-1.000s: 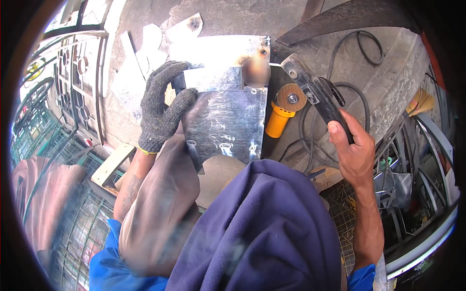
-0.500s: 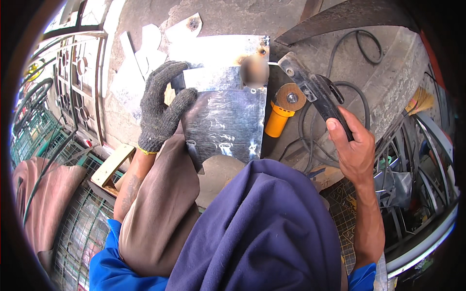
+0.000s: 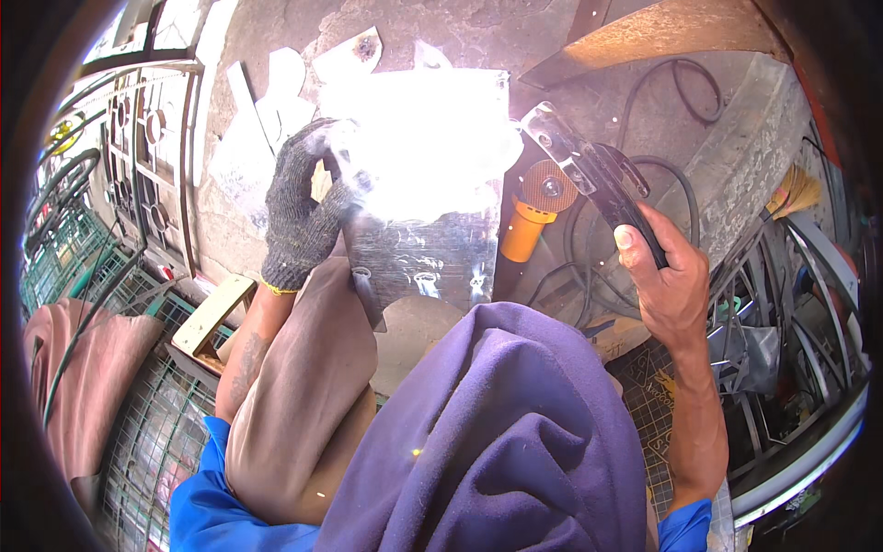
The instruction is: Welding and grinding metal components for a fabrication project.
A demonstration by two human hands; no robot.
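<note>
Your gloved left hand [image 3: 308,201] arched, thumb [image 3: 331,204] and fingers [image 3: 302,143] apart, your bare right hand [image 3: 673,281] curled tight, left forearm [image 3: 248,348] angled inward, right forearm [image 3: 696,423] pointing forward

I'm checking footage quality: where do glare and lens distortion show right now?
Head view: white glare swallows the upper part of the metal sheet and washes over part of the gloved left hand; head view: the pale bar at lower right looks bowed.

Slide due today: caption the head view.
Gloved left hand at glare-lit metal sheet; right hand grips black electrode holder.
</note>
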